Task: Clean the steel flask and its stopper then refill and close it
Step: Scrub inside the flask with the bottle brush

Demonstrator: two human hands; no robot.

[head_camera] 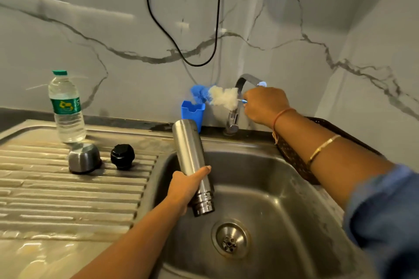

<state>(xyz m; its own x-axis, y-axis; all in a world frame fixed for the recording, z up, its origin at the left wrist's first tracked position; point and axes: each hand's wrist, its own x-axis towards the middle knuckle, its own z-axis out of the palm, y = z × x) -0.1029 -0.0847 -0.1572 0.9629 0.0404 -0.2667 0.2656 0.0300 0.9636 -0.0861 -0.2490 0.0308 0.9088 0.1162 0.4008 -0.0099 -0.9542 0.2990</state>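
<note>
Flask: the steel flask (pixel 188 142) is open and upside down, tilted, its threaded mouth pointing at the drain (pixel 229 238), which lies at 5 o'clock from it; it hangs over the 9 o'clock side of the sink (pixel 294 188)
Left hand: the left hand (pixel 184 186) holds the flask just above its neck, fingers (pixel 203 171) wrapped round the body
Right hand: the right hand (pixel 264 106), at 1 o'clock from the flask, has its fingers clenched on the handle of a bottle brush (pixel 221 96), whose white and blue bristles point toward 9 o'clock, just beside the tap (pixel 233 120)
Stopper: the black stopper (pixel 122 156) stands on the draining board (pixel 68 188) at 9 o'clock from the flask, well apart from it; the steel cap (pixel 84 158) sits just beyond it
Progress: the flask is opened and seems emptied or draining; no water runs from the tap; scrubbing inside looks like the step in hand; stopper washing, rinsing, refilling and closing are left
Around: a plastic water bottle (pixel 66 108) at 10 o'clock, capped, likely for the refill; a blue holder (pixel 192 113) behind the flask at 12 o'clock; a dark basket (pixel 292 156) on the desk at 3 o'clock; a black cable (pixel 181 47) hanging on the wall
In the way: the flask's mouth faces away from the brush, so it must be turned up first; the tap spout crowds the brush
</note>
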